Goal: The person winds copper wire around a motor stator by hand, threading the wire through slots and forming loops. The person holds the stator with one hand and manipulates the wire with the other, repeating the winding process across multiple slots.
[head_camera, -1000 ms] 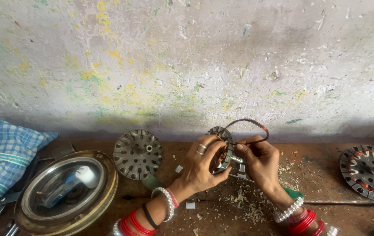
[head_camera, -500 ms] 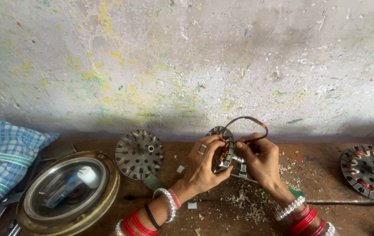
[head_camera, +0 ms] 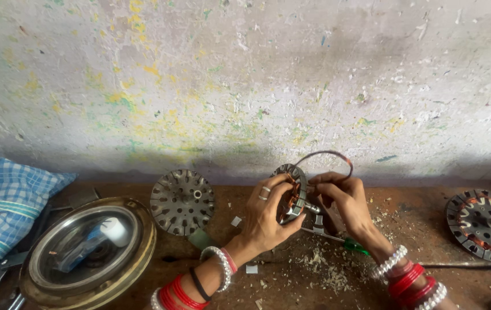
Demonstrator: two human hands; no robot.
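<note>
Left hand [head_camera: 268,215] clamped on wound stator [head_camera: 291,192], right hand [head_camera: 340,198] pinching its wire loop [head_camera: 328,156], perforated disc [head_camera: 182,201] left of stator, second stator [head_camera: 483,224] far right on desk [head_camera: 291,281]

At the left edge lies a blue-and-white checked cloth [head_camera: 2,201]; the wall [head_camera: 245,74] above is grey-white, flecked yellow and green. At lower centre, red and silver bangles [head_camera: 409,278] sit over a brown bench [head_camera: 291,281], a grey slotted disc [head_camera: 182,201] centre-left.

Dull grey metal slotted stator ring with coppery windings [head_camera: 291,195], glossy round brass-rimmed bowl [head_camera: 88,252], soft blue checked cloth [head_camera: 4,206], rough, scuffed brown surface [head_camera: 291,287] littered with pale shavings.
</note>
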